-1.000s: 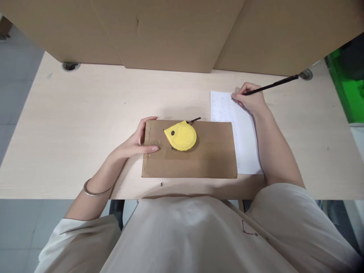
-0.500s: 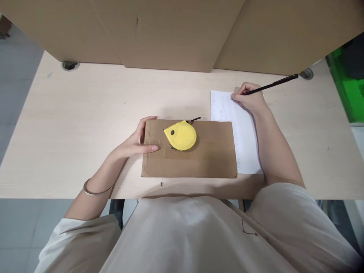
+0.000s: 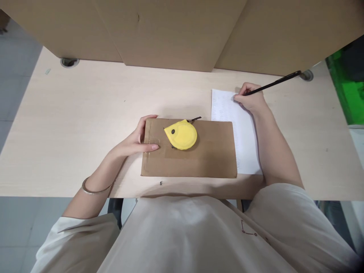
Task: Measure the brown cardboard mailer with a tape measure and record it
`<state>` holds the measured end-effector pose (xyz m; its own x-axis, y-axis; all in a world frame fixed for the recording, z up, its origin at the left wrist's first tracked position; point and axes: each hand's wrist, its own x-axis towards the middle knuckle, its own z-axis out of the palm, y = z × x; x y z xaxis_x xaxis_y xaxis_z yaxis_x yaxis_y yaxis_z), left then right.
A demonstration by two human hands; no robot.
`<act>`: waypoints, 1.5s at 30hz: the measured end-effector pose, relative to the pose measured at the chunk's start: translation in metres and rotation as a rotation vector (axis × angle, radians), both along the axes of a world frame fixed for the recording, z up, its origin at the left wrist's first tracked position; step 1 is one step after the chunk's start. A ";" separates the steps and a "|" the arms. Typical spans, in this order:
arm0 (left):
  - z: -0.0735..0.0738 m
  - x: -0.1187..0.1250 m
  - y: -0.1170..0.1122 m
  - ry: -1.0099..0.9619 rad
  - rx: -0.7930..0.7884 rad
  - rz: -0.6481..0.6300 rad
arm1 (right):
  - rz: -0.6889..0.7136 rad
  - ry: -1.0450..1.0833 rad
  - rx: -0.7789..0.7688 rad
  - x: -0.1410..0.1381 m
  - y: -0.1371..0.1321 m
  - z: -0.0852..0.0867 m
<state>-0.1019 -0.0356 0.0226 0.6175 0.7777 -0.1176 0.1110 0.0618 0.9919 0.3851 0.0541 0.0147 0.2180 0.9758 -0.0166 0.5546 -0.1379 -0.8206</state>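
My left hand (image 3: 135, 140) grips the left end of a brown cardboard box (image 3: 210, 153). Its thumb lies on the top face and the other fingers go round the far left corner, partly hidden. On top of the box rests a yellow drop-shaped object (image 3: 184, 135) with a black eye-like dot, a pointed end and a thin dark strip at its back. My right hand (image 3: 253, 98) pinches a long black pen (image 3: 274, 83), tilted up to the right, with its lower end at the paper. The white sheet of paper (image 3: 247, 151) bears faint lines of writing and lies partly under the box.
Tall cardboard panels (image 3: 170, 34) stand along the back of the pale wooden table (image 3: 71, 125). Two round cable holes, one at the left (image 3: 69, 62), sit near the panels. Something green (image 3: 345, 91) is beyond the right edge. A small dark mark (image 3: 161, 183) lies before the box.
The view has shifted slightly. My right hand and the pen have moved a little to the right over the paper. The left hand, the box and the yellow object stay put.
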 end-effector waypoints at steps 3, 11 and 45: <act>-0.001 0.000 0.000 0.004 -0.005 0.007 | -0.001 -0.047 0.042 0.001 0.001 -0.001; -0.002 0.001 0.000 -0.011 0.008 0.011 | 0.028 0.081 -0.015 0.000 -0.002 0.002; 0.007 0.011 0.001 -0.041 -0.045 0.014 | -0.051 -0.922 -0.375 -0.029 -0.054 0.038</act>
<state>-0.0908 -0.0345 0.0293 0.6116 0.7808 -0.1277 0.0696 0.1077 0.9917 0.3562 0.0006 0.0529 0.3424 0.9312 -0.1252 0.9394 -0.3415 0.0294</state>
